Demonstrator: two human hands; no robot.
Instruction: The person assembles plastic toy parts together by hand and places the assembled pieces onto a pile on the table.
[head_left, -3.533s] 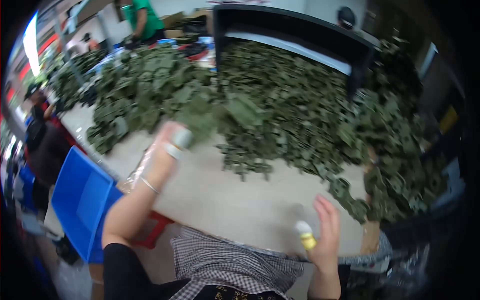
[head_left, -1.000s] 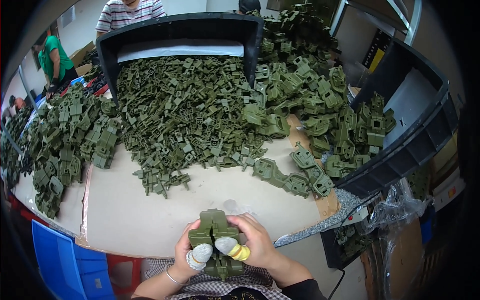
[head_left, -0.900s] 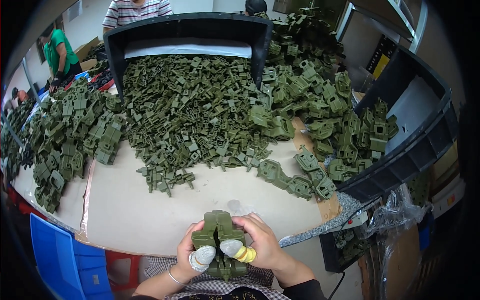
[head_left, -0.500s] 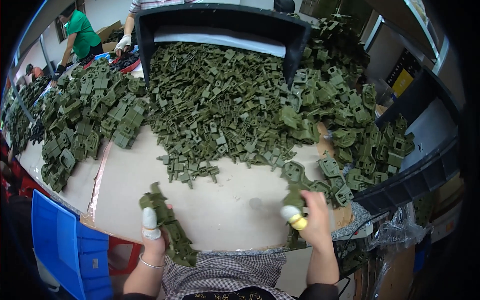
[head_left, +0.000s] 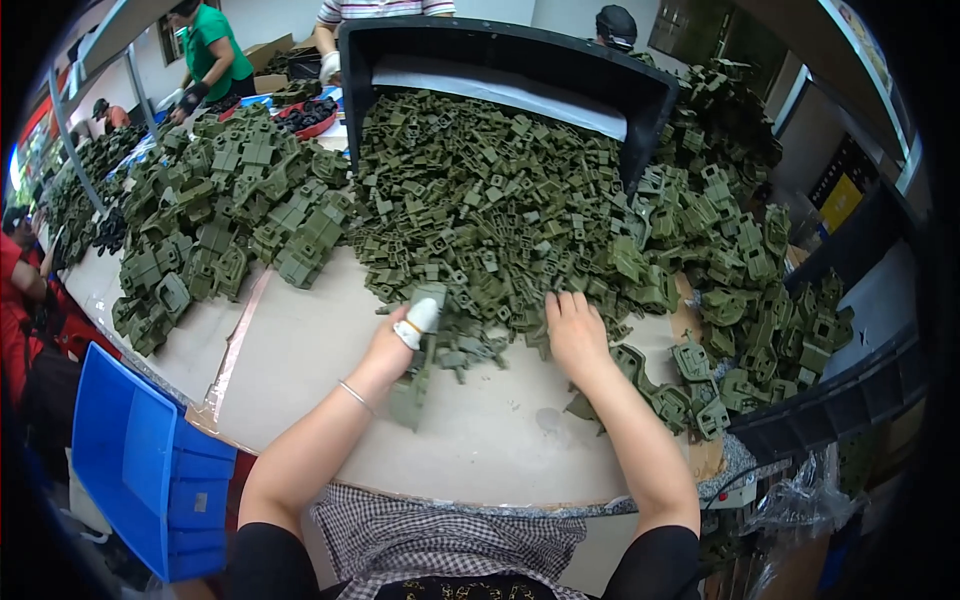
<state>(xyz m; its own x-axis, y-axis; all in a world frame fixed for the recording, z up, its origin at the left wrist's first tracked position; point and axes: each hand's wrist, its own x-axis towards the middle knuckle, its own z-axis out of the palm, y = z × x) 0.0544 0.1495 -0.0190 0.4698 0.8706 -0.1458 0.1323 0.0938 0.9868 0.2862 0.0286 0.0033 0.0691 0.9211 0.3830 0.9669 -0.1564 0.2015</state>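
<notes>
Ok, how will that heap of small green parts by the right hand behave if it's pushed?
The heap of small green parts would probably shift and spill, since they lie loosely piled. Individually they look stiff, likely molded, judging by their crisp edges and square openings. Their blocky, pronged shapes suggest catching on each other rather than rolling.

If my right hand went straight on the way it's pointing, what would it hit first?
Your right hand would probably meet the heap of small green parts first; depth is unclear, so it may be touching them now.
</notes>
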